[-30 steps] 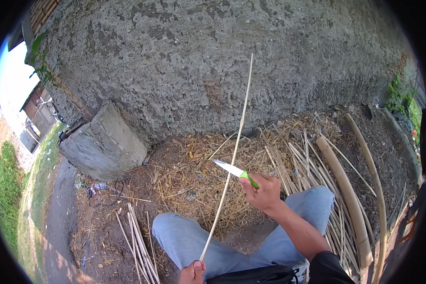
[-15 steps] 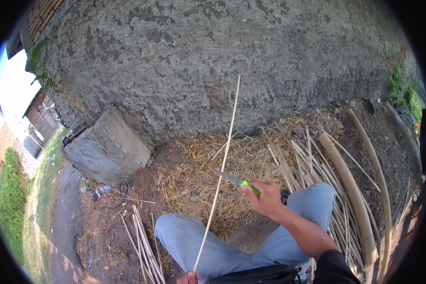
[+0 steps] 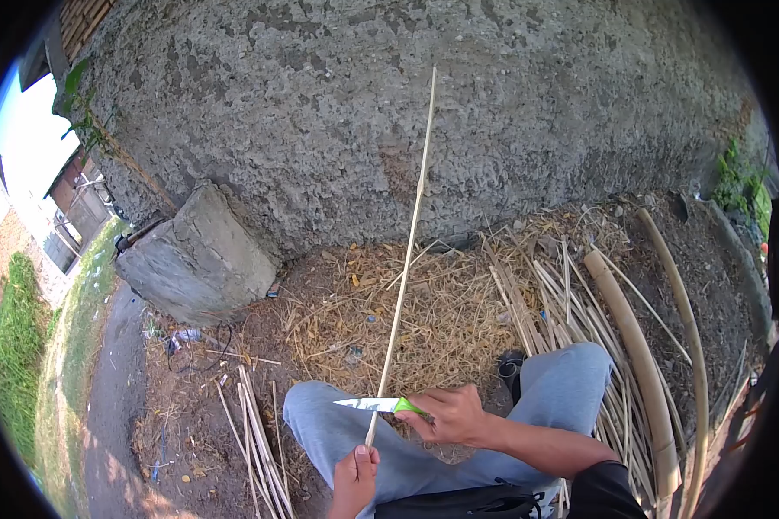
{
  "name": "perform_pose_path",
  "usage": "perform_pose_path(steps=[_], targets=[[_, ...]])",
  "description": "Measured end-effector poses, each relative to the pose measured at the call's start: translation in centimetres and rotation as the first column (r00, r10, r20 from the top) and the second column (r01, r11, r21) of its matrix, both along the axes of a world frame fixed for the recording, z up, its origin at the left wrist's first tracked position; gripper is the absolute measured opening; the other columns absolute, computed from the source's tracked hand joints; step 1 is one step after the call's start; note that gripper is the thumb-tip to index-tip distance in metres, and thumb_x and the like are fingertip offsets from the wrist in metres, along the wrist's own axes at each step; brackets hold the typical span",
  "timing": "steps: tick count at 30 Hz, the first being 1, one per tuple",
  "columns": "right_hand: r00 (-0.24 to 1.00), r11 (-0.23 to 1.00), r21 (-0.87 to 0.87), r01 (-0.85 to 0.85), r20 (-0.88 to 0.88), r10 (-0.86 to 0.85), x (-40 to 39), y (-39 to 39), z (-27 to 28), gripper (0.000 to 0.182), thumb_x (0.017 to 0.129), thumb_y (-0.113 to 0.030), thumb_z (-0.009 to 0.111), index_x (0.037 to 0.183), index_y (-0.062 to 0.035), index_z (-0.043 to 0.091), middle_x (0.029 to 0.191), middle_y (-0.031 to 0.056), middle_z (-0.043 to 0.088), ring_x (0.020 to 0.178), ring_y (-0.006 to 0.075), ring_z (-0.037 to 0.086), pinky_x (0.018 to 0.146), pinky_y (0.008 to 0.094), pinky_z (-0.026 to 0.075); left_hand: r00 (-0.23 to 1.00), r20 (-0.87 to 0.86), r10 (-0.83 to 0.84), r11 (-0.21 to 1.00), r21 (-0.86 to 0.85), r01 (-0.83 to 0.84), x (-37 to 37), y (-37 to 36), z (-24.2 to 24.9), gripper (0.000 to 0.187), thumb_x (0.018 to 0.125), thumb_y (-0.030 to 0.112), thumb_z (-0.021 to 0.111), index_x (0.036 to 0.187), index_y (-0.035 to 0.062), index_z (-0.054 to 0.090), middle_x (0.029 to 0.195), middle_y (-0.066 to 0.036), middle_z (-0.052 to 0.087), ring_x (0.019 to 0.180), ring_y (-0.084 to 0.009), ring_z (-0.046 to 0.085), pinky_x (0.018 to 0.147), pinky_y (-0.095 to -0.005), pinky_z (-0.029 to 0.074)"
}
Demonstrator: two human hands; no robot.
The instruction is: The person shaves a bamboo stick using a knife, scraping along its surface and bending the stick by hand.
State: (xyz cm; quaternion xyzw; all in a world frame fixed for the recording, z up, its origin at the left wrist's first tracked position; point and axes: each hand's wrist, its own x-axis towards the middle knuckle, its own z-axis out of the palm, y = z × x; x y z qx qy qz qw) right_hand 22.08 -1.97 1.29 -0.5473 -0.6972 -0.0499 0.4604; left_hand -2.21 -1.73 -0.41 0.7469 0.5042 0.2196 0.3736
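Observation:
A long, thin bamboo strip (image 3: 413, 233) rises from my lap, its far end pointing up in front of the wall. My left hand (image 3: 355, 477) grips its lower end between thumb and fingers, over my left thigh. My right hand (image 3: 448, 415) is wrapped round the bright green handle of a knife (image 3: 369, 404). The blade points left and crosses the strip a little above my left hand.
Bamboo shavings (image 3: 424, 337) cover the ground before me. Split strips (image 3: 260, 441) lie on the left; more strips and thick bamboo poles (image 3: 636, 346) lie on the right. A concrete block (image 3: 201, 255) stands against the rough wall (image 3: 320, 130).
My right hand has brought the knife down and left, close to my left hand. My left hand has risen with the strip, so the strip's tip stands higher against the wall.

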Motion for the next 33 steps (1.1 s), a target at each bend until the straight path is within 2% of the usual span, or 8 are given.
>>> perform_pose_path(steps=[4, 6, 11, 15, 21, 27, 29, 33], targets=[[0.997, 0.996, 0.061, 0.068, 0.021, -0.069, 0.4, 0.9, 0.3, 0.024, 0.086, -0.035, 0.078, 0.085, -0.0122, 0.072, 0.058, 0.0005, 0.062, 0.04, 0.0172, 0.056, 0.033, 0.0329, 0.036, 0.999, -0.019, -0.033, 0.995, 0.091, 0.034, 0.1, -0.5, 0.1, 0.038, 0.108, 0.03, 0.038, 0.092, 0.0029, 0.06, 0.071, -0.017, 0.06, 0.061, -0.0366, 0.061, 0.056, -0.0447, 0.046], [0.991, 0.989, 0.061, 0.134, -0.022, -0.133, 1.5, 1.9, 0.6, 0.023, 0.086, -0.034, 0.077, 0.085, -0.012, 0.072, 0.058, 0.0015, 0.062, 0.04, 0.0175, 0.056, 0.034, 0.033, 0.036, 0.996, 0.083, 0.017, 0.989, -0.145, -0.005, -0.1, -0.7, 0.6, 0.044, 0.108, 0.032, 0.036, 0.088, 0.0022, 0.06, 0.065, -0.017, 0.058, 0.06, -0.0364, 0.06, 0.056, -0.046, 0.045], [0.933, 0.935, 0.09, 0.342, -0.147, -0.327, 5.9, 3.9, 0.8, 0.023, 0.089, -0.032, 0.075, 0.082, -0.0107, 0.072, 0.056, 0.0032, 0.062, 0.037, 0.0179, 0.054, 0.034, 0.0336, 0.034, 0.998, 0.031, -0.046, 0.997, -0.058, 0.048, -2.0, -2.7, -0.5, 0.051, 0.109, 0.037, 0.033, 0.082, 0.0021, 0.059, 0.06, -0.015, 0.054, 0.056, -0.0322, 0.058, 0.055, -0.0446, 0.043], [0.929, 0.93, 0.073, 0.361, -0.113, -0.352, 6.7, 3.7, 1.1, 0.024, 0.089, -0.032, 0.075, 0.081, -0.0099, 0.072, 0.056, 0.0028, 0.063, 0.037, 0.0174, 0.054, 0.034, 0.0335, 0.033, 0.999, -0.027, -0.039, 0.987, -0.158, 0.035, -4.0, -3.3, 0.7, 0.053, 0.109, 0.038, 0.034, 0.078, 0.0024, 0.057, 0.06, -0.015, 0.053, 0.056, -0.0292, 0.056, 0.055, -0.0433, 0.042], [0.951, 0.945, 0.11, 0.308, -0.066, -0.303, 4.9, 3.9, 1.4, 0.021, 0.086, -0.028, 0.078, 0.082, -0.008, 0.073, 0.056, 0.004, 0.063, 0.037, 0.0167, 0.051, 0.035, 0.0324, 0.033, 0.998, -0.067, 0.007, 1.0, -0.016, -0.008, -7.3, -4.1, -0.5, 0.053, 0.108, 0.038, 0.034, 0.074, 0.0023, 0.054, 0.059, -0.014, 0.048, 0.054, -0.0292, 0.049, 0.055, -0.0442, 0.04], [0.951, 0.943, 0.127, 0.308, -0.072, -0.301, 4.8, 4.9, 0.8, 0.027, 0.092, -0.034, 0.072, 0.08, -0.0104, 0.073, 0.054, 0.0035, 0.06, 0.036, 0.0184, 0.053, 0.034, 0.0341, 0.032, 0.995, -0.099, -0.024, 0.997, -0.076, 0.016, -8.9, -5.3, -0.6, 0.051, 0.106, 0.037, 0.035, 0.073, 0.0023, 0.051, 0.059, -0.015, 0.046, 0.054, -0.0305, 0.046, 0.055, -0.0454, 0.039], [0.847, 0.859, -0.082, 0.506, -0.143, -0.512, 7.8, 5.8, 1.2, 0.031, 0.093, -0.037, 0.069, 0.079, -0.0093, 0.073, 0.05, 0.0056, 0.057, 0.036, 0.0219, 0.052, 0.037, 0.0374, 0.035, 0.989, -0.147, -0.021, 0.993, -0.117, 0.003, -10.2, -6.2, -0.9, 0.051, 0.106, 0.038, 0.036, 0.074, 0.0024, 0.052, 0.06, -0.016, 0.046, 0.055, -0.0305, 0.047, 0.056, -0.0453, 0.039], [0.795, 0.798, -0.237, 0.554, -0.133, -0.591, 11.9, 5.8, 1.5, 0.039, 0.097, -0.041, 0.064, 0.078, -0.0074, 0.071, 0.049, 0.0095, 0.054, 0.041, 0.0299, 0.054, 0.044, 0.043, 0.039, 0.988, -0.152, -0.015, 0.99, -0.143, -0.007, -12.5, -7.7, -0.7, 0.05, 0.106, 0.039, 0.036, 0.078, 0.0026, 0.056, 0.065, -0.017, 0.05, 0.06, -0.0304, 0.049, 0.06, -0.0455, 0.042]])
